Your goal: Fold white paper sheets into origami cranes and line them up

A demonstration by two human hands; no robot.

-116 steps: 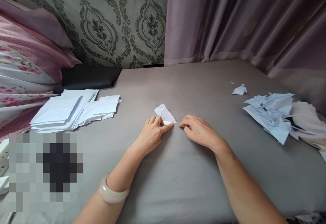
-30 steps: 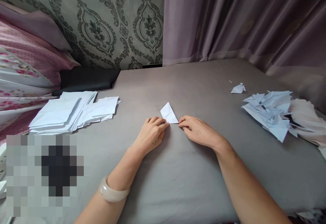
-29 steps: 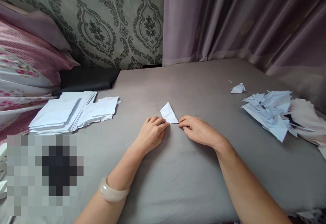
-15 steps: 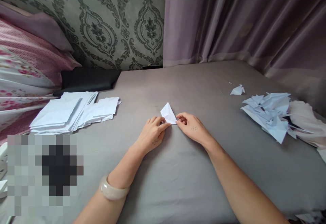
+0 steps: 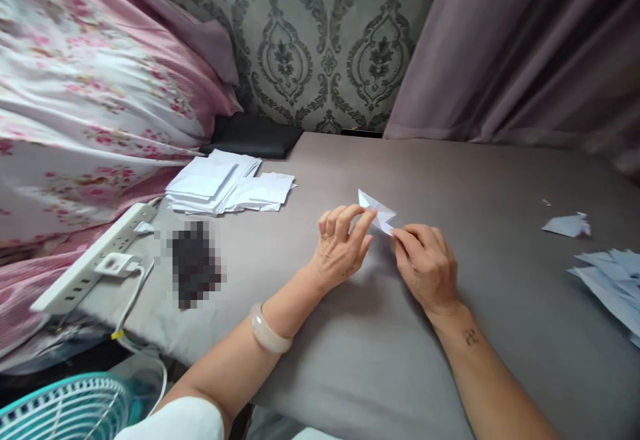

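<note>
A small folded white paper (image 5: 379, 208) with pointed corners is held up off the grey cloth in front of me. My right hand (image 5: 429, 267) pinches its lower right corner between thumb and fingers. My left hand (image 5: 345, 243) is at the paper's left side, its fingertips against or just in front of the lower edge. Thumb and index finger of that hand are apart, and a pale bangle circles the wrist.
White paper sheets (image 5: 200, 183) are stacked at the left, before a black folded item (image 5: 257, 137). A folded paper piece (image 5: 567, 225) and a pile of folded papers (image 5: 613, 287) lie right. At lower left are a power strip (image 5: 95, 260) and a teal fan (image 5: 65, 407).
The paper has come up off the cloth and is tilted, with my right hand pinching its corner. My left fingers have spread apart. The view has swung left, bringing the fan and power strip into sight.
</note>
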